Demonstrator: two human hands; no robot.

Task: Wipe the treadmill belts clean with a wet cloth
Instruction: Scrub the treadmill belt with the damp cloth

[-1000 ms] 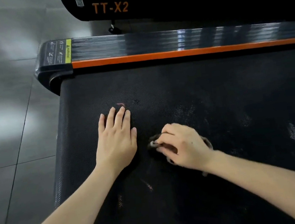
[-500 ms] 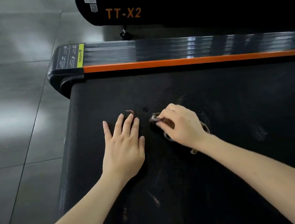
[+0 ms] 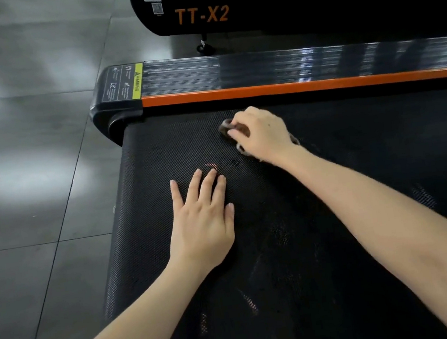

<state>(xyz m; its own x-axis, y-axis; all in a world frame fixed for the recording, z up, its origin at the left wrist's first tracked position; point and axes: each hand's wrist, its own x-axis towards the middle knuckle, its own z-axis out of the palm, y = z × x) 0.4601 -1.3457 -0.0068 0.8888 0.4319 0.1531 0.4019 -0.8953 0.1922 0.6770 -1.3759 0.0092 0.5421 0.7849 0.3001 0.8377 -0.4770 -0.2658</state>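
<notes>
1. Now, R hand [image 3: 261, 133] is curled over a small dark cloth [image 3: 225, 127]. Its fingers bunch the cloth & press it onto the treadmill belt [image 3: 345, 182], near the belt's far edge, just short of the orange trim strip [image 3: 291, 87].
2. L hand [image 3: 205, 222] lies flat on the belt, fingers straight & a bit spread, holding nothing. It's nearer the person, apart from the cloth, fingertips by a faint reddish mark [image 3: 211, 166].
3. Step in hand, as I judge it: scrubbing the far-left patch of belt w/ the cloth.
4. To do it well:
   - keep the cloth bunched under the fingers so pressure gets into the textured weave, not just skims it;
   - use overlapping strokes, incl. right up to the trim, where grime prob. collects.
5. Keep L hand planted as a brace so the belt doesn't slide under the push. Move it once the cloth needs that patch: the reddish mark & pale smears [image 3: 281, 235] nearer the person look uncleaned.
6. Refold when a face gets dirty; can't tell how wet the cloth is.
7. Vs 1.0 s ago: R hand + cloth have gone away from the person, from right beside the L thumb to past the L fingertips, close to the trim.
8. L hand hasn't shifted on the belt; fingertips are at the same reddish mark.
9. View has tipped: side rail [image 3: 260, 66] & the TT-X2 treadmill [image 3: 202, 15] behind now sit lower in frame.
</notes>
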